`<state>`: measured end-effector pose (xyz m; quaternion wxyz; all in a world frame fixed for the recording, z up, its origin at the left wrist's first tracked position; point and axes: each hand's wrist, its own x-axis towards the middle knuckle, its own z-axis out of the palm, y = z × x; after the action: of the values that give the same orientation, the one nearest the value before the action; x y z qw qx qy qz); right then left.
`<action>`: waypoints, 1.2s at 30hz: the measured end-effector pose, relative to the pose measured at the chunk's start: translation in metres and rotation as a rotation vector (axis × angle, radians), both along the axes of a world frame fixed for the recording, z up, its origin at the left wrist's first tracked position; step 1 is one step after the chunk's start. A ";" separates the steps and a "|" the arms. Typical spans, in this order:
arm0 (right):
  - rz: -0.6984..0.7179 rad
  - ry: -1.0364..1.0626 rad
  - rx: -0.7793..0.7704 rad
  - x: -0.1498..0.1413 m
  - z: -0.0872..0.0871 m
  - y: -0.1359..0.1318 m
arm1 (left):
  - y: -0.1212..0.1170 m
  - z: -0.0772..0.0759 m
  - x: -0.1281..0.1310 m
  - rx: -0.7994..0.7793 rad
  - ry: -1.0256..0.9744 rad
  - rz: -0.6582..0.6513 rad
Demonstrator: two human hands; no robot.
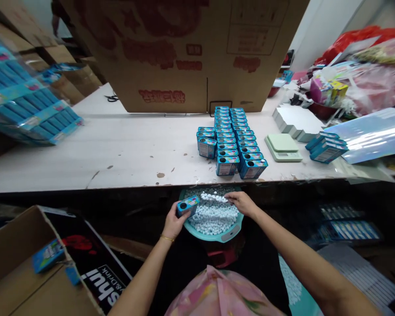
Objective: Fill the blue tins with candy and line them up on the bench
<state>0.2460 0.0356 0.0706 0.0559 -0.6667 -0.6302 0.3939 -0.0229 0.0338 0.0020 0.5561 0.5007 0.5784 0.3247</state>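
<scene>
Head view, referenced to the white-topped workbench [118,149]. A large printed cardboard carton [171,57] stands on the far part of the workbench. One open cardboard box [23,267] sits below the workbench's front edge, at left, and contains 1 visible blue package [48,256]. One teal round basin [230,232] sits below the same edge, near the centre, and is filled with many small white pellets [213,217]; these are too numerous to count.

On the workbench, right of centre, stand approximately 25 blue tins [232,145] in close rows. Overlap prevents an exact count. Further right on the workbench are 1 pale green digital scale [283,147] and a group of about 3 more blue tins [327,149].

Both hands are apart, directly in front of the workbench and above the basin. The left hand [174,221] is clamped on 1 blue tin [188,206], with the tin's round black opening facing up. The right hand [242,203] has its fingertips [228,197] at the pellets; whether it grips any cannot be determined.
</scene>
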 end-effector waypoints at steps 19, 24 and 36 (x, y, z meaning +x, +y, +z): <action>0.601 -0.607 -0.059 -0.084 0.109 0.048 | -0.003 -0.004 0.033 0.120 0.087 -0.113; 0.489 -0.536 -0.021 -0.052 0.120 0.042 | -0.001 0.007 0.018 0.207 0.062 -0.110; 0.360 -0.592 -0.090 -0.011 0.074 -0.008 | 0.023 0.062 0.007 0.478 0.450 -0.212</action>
<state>0.2350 0.0276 0.1446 -0.2290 -0.6319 -0.7087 0.2143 -0.0160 0.0571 0.0636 0.3121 0.7332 0.5389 0.2730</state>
